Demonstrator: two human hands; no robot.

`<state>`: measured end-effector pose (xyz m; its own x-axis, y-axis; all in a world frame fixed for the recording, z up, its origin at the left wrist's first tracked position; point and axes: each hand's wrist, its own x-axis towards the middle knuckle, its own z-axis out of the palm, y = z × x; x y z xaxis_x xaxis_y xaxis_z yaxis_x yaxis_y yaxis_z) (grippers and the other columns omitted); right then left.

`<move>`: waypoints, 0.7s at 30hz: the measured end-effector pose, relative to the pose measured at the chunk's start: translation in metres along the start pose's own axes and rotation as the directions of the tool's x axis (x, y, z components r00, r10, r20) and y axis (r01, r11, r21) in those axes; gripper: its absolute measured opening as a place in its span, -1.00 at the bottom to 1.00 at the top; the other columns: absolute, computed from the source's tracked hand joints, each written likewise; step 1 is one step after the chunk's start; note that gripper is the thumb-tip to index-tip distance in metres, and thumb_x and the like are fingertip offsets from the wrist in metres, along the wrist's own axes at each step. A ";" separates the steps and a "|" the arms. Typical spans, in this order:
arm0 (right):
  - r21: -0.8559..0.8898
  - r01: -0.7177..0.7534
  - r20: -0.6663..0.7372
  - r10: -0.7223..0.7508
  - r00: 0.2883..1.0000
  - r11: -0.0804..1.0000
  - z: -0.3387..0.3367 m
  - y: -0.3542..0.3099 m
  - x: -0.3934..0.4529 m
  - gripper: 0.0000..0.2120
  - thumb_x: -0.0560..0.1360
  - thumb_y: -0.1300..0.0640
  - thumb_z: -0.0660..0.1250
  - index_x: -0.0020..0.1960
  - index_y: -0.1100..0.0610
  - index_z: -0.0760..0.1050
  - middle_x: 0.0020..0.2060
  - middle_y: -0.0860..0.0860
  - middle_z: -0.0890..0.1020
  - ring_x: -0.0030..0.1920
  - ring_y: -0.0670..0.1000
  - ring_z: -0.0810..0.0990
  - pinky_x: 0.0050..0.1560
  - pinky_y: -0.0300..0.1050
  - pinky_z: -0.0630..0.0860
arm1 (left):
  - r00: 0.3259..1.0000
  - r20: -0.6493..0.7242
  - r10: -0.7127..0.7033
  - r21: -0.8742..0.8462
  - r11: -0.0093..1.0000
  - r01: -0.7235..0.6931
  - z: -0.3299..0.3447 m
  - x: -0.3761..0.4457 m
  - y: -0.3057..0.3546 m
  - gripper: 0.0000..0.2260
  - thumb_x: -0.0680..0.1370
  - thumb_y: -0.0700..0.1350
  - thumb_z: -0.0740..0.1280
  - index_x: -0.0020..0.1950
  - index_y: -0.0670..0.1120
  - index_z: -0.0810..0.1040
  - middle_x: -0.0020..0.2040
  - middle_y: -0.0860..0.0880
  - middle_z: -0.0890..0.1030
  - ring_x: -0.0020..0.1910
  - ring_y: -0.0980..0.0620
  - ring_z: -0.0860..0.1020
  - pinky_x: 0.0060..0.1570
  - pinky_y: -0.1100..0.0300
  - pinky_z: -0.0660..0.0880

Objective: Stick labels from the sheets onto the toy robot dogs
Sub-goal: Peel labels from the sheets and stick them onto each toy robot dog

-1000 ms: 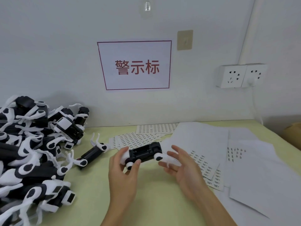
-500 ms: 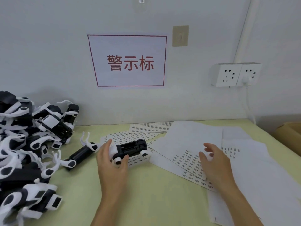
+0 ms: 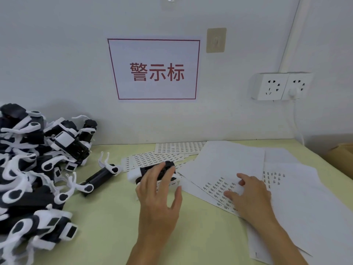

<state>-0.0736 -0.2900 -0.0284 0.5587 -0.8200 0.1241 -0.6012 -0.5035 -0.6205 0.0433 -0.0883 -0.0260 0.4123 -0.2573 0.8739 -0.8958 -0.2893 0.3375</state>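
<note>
Head view: a person's left hand point(image 3: 158, 196), grip spread, rests on a toy robot dog point(image 3: 152, 172) at desk point(image 3: 107, 226) centre; the right hand point(image 3: 248, 194), fingers splayed, presses a label sheet point(image 3: 219, 188) at three o'clock. Labels look flimsy, best lifted by a corner.

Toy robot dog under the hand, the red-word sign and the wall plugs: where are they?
toy robot dog point(image 3: 133, 174), head view, its white end.
sign point(image 3: 156, 71), head view, its red characters.
wall sockets point(image 3: 273, 87), head view, left socket's face.
</note>
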 end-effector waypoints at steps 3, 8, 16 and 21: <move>0.255 0.067 -0.041 -0.059 0.997 0.965 -0.004 -0.008 -0.008 -0.46 0.41 0.16 0.54 0.34 -0.03 0.47 -0.07 -0.13 0.44 0.03 -0.05 0.46 0.05 -0.17 0.40 | 0.988 0.129 0.083 -0.096 0.993 -0.070 0.002 -0.005 0.004 -0.72 0.56 -0.11 0.31 0.27 -0.06 0.48 0.21 -0.08 0.53 0.19 -0.03 0.53 0.20 0.11 0.49; 0.642 0.083 -0.045 -0.071 0.996 0.762 -0.010 -0.025 -0.027 -0.55 0.47 0.32 0.44 0.15 -0.18 0.51 -0.15 -0.09 0.61 -0.13 -0.14 0.64 -0.12 -0.20 0.59 | 0.892 0.442 -0.090 -0.255 0.941 0.222 0.006 -0.014 0.013 -0.74 0.57 0.01 0.28 0.24 0.02 0.54 0.19 0.19 0.51 0.18 0.23 0.51 0.13 0.23 0.49; 0.788 -0.127 0.223 -0.088 0.971 0.602 0.002 -0.048 -0.047 -0.75 0.48 0.28 0.44 0.04 -0.05 0.65 -0.15 0.04 0.72 -0.13 0.01 0.71 -0.17 -0.20 0.58 | 0.862 0.496 -0.104 -0.324 0.899 0.294 0.011 -0.011 0.021 -0.75 0.58 0.01 0.30 0.26 0.07 0.55 0.21 0.31 0.45 0.26 0.28 0.46 0.17 0.50 0.32; 0.734 -0.141 0.267 -0.092 0.959 0.664 0.007 -0.054 -0.052 -0.87 0.52 0.20 0.41 -0.15 0.08 0.71 -0.22 0.01 0.73 -0.14 -0.03 0.70 -0.03 -0.14 0.57 | 0.831 0.536 -0.148 -0.307 0.883 0.356 0.013 -0.014 0.019 -0.72 0.59 -0.06 0.31 0.29 0.07 0.54 0.28 0.38 0.40 0.31 0.31 0.42 0.22 0.50 0.30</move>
<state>-0.0667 -0.2186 -0.0068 0.7436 -0.6679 -0.0309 -0.0587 -0.0191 -0.9981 0.0227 -0.1022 -0.0362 0.5642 -0.6656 0.4885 -0.6952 -0.0637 0.7160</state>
